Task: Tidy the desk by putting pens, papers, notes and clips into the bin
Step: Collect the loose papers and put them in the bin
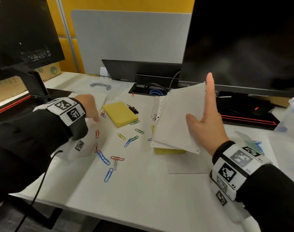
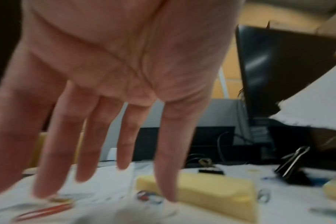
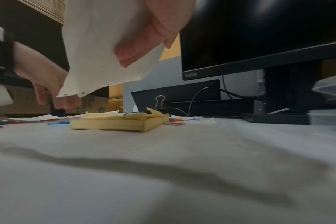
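Several white sheets of paper (image 1: pixel 178 118) are held tilted above the desk's (image 1: pixel 143 190) right half, gripped by the right hand (image 1: pixel 205 124), thumb in front, forefinger straight. Beneath lies a yellow notepad (image 3: pixel 117 122). The left hand (image 1: pixel 87 106), fingers straight, touches the desk toward the left edge beside another yellow pad (image 1: pixel 120 113); coloured paper clips (image 1: pixel 103 159) lie scattered between.

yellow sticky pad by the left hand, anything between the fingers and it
Nothing visible. The left hand reaches down with straight fingers beside the yellow sticky pad; only a small cluster of paper clips lies at the fingertips, at the pad's near edge.
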`<state>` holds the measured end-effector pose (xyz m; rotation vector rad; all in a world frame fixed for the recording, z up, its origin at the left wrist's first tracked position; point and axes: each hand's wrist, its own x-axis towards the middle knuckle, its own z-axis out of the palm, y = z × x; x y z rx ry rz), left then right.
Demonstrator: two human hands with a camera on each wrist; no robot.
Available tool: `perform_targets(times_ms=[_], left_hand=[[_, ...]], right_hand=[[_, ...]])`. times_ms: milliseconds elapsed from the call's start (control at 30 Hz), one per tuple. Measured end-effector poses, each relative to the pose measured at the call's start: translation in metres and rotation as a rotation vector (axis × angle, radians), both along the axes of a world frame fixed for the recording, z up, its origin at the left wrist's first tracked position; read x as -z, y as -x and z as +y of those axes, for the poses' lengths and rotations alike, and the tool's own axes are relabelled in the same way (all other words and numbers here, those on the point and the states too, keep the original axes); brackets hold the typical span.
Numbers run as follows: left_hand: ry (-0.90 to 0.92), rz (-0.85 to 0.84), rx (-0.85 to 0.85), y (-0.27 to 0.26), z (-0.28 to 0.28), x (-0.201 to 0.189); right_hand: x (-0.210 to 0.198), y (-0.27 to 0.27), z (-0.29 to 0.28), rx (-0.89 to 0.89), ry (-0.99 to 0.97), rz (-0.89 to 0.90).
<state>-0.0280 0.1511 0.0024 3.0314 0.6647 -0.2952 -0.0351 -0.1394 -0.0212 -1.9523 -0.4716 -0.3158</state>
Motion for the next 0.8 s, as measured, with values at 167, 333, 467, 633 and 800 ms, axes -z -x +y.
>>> perform_targets(times_ms=[167,333,467,633,800], left_hand=[[-0.063,0.208,-0.005,0.005,0.004,0.024],[0.123,0.11,0.05,0.008,-0.007,0.029],[0.08,0.035,-0.009,0.006,0.002,0.023],[0.116,0.135,-0.11,0.009,0.011,0.021],[0.16,0.063,-0.127,0.009,0.007,0.02]], right_hand=[[-0.001,0.002,0.011,-0.072,0.051,-0.022],[0.008,-0.007,0.011,-0.111,0.097,0.092],[0.007,-0.007,0.012,-0.038,0.074,0.122],[0.007,-0.008,0.013,-0.027,0.075,0.164],[0.007,-0.006,0.012,-0.002,0.068,0.175]])
